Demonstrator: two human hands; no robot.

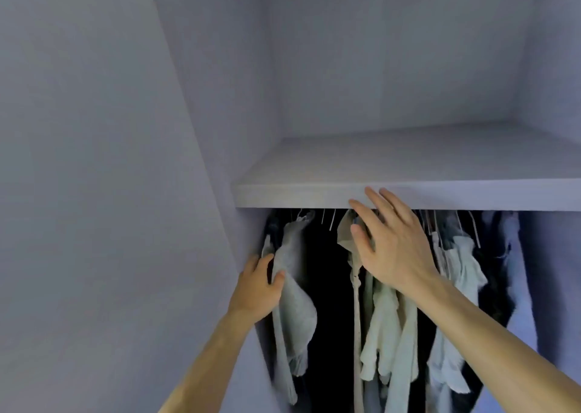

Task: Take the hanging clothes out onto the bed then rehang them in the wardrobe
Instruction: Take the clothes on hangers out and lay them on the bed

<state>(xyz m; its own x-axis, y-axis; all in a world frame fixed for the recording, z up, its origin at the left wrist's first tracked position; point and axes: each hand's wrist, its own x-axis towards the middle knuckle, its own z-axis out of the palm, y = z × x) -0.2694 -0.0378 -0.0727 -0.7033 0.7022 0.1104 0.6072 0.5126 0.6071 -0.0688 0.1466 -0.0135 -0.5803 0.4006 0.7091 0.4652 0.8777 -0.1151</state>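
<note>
The left hand [256, 290] is pinching a pale grey garment [294, 305] hanging beside the wardrobe wall [220, 114]. The right hand [396, 252], fingers spread, is hovering before a beige garment [345, 230]. The shelf [298, 192] is hiding the hanger tops.

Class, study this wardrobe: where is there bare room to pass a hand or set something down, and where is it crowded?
A dark gap lies between the grey garment gripped by the left hand and the beige garment by the right hand. The shelf above shows bare board. Right of that hand, pale garments hang packed together.
</note>
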